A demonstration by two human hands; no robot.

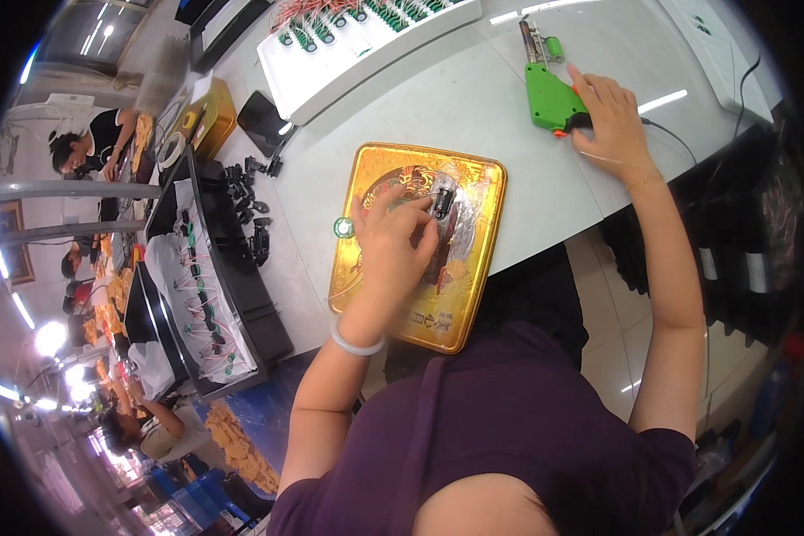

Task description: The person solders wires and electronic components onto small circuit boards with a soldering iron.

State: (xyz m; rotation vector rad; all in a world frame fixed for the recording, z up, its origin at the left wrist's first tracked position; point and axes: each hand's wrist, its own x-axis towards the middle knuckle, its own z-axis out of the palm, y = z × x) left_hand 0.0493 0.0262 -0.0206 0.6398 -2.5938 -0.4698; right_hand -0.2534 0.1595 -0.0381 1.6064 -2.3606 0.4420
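Note:
A gold tin lid [348, 290] with a printed dark pattern lies on the white table before me. My left hand [391, 246] is over it, fingers curled, with thumb and forefinger at the lower end of a small black plastic part [443, 200]. Beside that hand, a small green round component [343, 228] shows at the lid's left edge; any wires from it are hidden. My right hand [612, 129] is at the far right, wrapped around the dark grip of a green soldering gun [549, 96]. The gun's metal tip and small green reel point away from me.
Across the far side stands a white tray [366, 76] of green round components with red wires. Loose black parts [248, 201] lie left of the lid, near a black bin [250, 313] of wired pieces. A gold box [207, 121] stands behind. A cable [674, 134] trails right. Other people work far left.

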